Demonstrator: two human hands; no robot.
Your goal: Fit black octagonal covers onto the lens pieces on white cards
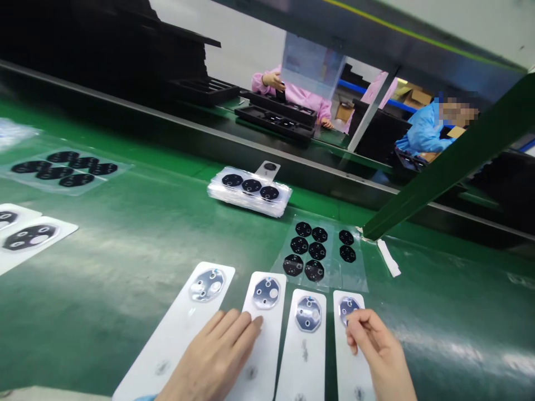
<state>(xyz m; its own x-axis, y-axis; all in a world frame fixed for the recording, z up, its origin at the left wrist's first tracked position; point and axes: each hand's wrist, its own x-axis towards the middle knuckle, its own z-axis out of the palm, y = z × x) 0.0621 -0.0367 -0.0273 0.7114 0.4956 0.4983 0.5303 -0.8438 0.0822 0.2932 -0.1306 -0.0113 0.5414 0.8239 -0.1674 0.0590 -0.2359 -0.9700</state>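
Several white phone back covers lie side by side on the green belt (125, 267) in front of me, each with a silvery octagonal camera plate near its top. My left hand (215, 356) rests flat, fingers together and stretched out, across the lower part of the second cover (266, 312). My right hand (378, 348) is curled in a pinch over the camera plate (346, 306) of the rightmost cover (349, 362); whether it holds anything is hidden. Just beyond lies a clear film sheet (321, 253) carrying several black octagonal stickers.
A wrapped stack of covers (249, 192) sits further up the belt. Another sticker sheet (62, 169) and more white covers (31, 238) lie at the left. A white paper strip (388, 258) lies at the right. Across the line, black trays (276, 120) and two co-workers, one in pink (292, 92) and one in blue (424, 131).
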